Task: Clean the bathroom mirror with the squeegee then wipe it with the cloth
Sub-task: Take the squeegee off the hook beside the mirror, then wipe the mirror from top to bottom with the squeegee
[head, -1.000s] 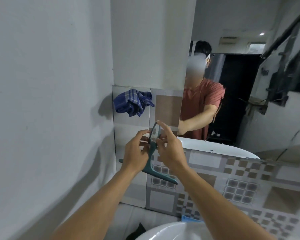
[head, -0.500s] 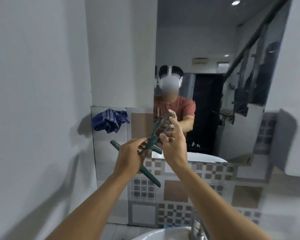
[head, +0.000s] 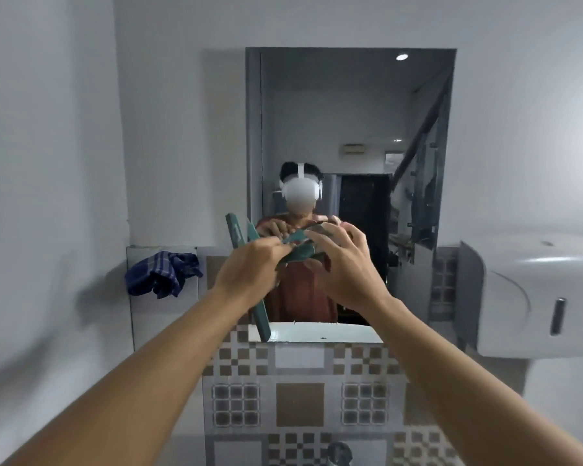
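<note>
A dark green squeegee [head: 261, 314] is raised in front of the lower part of the bathroom mirror [head: 350, 129]. Its long blade runs nearly upright, from upper left down to the mirror's bottom edge. My left hand [head: 246, 274] grips it near where the handle meets the blade. My right hand [head: 344, 260] holds the handle end, fingers curled around it. A blue checked cloth [head: 162, 272] hangs bunched on the wall to the left of the mirror, apart from both hands. The mirror shows my reflection with both hands raised.
A white paper dispenser [head: 532, 297] juts from the wall at the right. Patterned brown and grey tiles [head: 300, 398] cover the wall under the mirror. A tap top [head: 339, 454] shows at the bottom edge. A plain white wall closes the left side.
My view has tilted up and the whole mirror now shows. Both hands have lifted the squeegee higher, and its blade has swung from slanted to nearly upright.
</note>
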{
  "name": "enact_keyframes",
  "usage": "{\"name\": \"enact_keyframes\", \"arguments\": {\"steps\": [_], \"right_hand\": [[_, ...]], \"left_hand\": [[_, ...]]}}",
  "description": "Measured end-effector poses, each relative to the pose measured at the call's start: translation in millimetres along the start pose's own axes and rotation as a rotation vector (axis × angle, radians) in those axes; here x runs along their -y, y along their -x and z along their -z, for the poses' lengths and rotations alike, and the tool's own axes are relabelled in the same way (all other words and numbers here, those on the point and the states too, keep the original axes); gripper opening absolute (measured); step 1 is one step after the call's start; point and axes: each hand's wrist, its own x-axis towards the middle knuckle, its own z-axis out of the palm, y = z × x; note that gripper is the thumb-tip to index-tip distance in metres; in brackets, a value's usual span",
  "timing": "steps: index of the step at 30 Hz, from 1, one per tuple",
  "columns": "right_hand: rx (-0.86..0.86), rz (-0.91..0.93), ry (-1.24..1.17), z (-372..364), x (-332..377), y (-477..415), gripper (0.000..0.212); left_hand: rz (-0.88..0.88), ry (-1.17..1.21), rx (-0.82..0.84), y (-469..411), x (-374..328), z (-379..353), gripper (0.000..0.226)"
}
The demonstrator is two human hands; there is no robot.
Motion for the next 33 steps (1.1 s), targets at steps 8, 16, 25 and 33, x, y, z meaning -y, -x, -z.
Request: {"name": "enact_keyframes", "arguments": {"steps": [8, 16, 25, 33], "right_hand": [[-0.087, 0.181, 0.314, 52, -25, -56, 0.044], [-0.144, 0.279, 0.310, 83, -29, -119, 0.043], [-0.188, 0.280, 0.329, 100, -19, -198, 0.034], [-0.122, 0.318, 0.387, 104, -15, -229, 0.034]], "left_hand": [[-0.011, -0.071, -0.241, -54, -11, 11, 0.042], [0.137, 0.012, -0.249, 5, -13, -47, 0.006], [0.246, -0.217, -0.198, -36, 9, -67, 0.060], [0.247, -0.243, -0.104, -56, 21, -72, 0.085]]}}
